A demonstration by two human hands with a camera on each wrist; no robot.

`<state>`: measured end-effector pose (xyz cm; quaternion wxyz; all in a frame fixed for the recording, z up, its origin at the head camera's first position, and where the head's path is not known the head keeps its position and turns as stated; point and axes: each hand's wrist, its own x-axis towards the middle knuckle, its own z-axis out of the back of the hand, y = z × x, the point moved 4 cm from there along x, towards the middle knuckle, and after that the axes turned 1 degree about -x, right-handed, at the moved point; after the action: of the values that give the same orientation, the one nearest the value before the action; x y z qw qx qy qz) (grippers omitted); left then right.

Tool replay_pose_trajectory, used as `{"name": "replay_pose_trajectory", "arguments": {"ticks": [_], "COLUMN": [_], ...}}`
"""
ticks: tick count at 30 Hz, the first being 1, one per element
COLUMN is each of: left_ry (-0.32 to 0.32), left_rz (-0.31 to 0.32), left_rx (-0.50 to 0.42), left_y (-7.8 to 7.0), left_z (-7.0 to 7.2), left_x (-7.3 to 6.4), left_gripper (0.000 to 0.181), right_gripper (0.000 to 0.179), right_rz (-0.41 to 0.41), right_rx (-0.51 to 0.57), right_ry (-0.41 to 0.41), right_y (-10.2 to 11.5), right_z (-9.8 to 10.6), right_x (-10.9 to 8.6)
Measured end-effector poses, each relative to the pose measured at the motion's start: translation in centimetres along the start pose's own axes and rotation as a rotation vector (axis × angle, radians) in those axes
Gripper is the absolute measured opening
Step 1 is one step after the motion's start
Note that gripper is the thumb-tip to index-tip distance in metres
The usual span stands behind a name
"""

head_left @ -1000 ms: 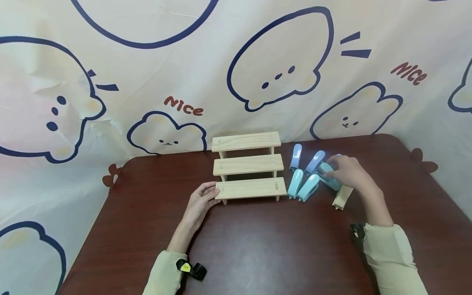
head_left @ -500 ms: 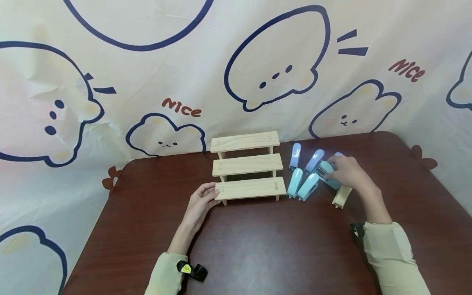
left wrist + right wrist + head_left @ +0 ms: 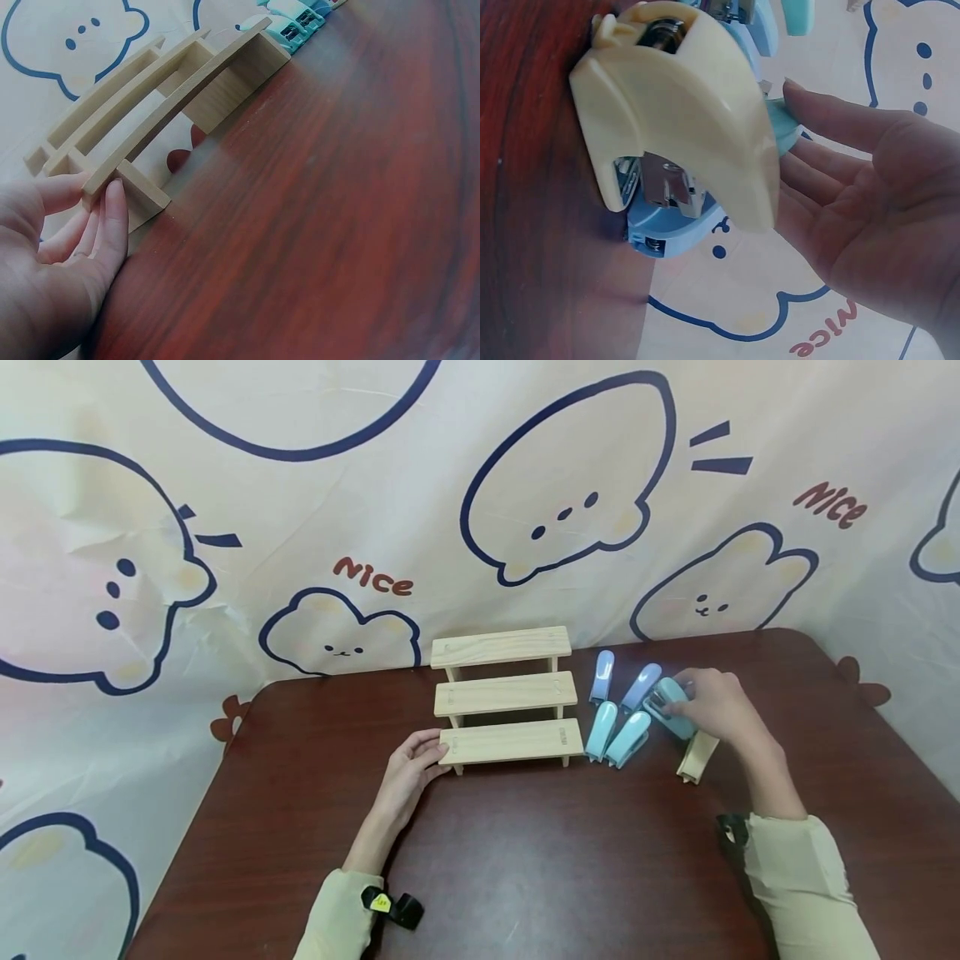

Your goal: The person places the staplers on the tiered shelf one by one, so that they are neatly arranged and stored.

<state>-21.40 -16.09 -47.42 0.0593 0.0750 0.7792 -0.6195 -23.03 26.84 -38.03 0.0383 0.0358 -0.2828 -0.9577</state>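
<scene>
On the left, my left hand (image 3: 407, 777) pinches the end of the lowest step of a three-tier pale wooden stand (image 3: 512, 743). In the left wrist view, thumb and fingers grip that board's corner (image 3: 101, 184) from both sides. Across the table, my right hand (image 3: 716, 703) holds a teal stapler (image 3: 679, 725) between thumb and fingers. Most of this stapler is hidden in the right wrist view behind a cream stapler (image 3: 682, 97). That cream stapler lies just below my right hand in the head view.
Two light-teal staplers (image 3: 628, 739) and two blue-violet staplers (image 3: 603, 677) lie between the stand and my right hand. Under the cream one, the right wrist view shows a blue stapler (image 3: 679, 225). A printed cloth (image 3: 360, 485) hangs behind the dark wooden table (image 3: 525, 843).
My right hand has shifted slightly, and the teal stapler in it has turned and moved a little. The blue tip seen beyond that hand is now hidden. My left hand stays put.
</scene>
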Motion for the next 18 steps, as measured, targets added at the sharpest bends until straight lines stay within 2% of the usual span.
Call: {"name": "replay_pose_trajectory", "arguments": {"ticks": [18], "left_ry": [0.007], "left_rz": [0.000], "left_rx": [0.003], "left_y": [-0.06], "left_z": [0.04], "left_x": [-0.03], "left_gripper": [0.036], "right_gripper": [0.054], "right_rz": [-0.034], "right_rx": [0.063], "right_ry": [-0.081], "right_y": [0.22], "right_z": [0.91], "right_x": [-0.82]}}
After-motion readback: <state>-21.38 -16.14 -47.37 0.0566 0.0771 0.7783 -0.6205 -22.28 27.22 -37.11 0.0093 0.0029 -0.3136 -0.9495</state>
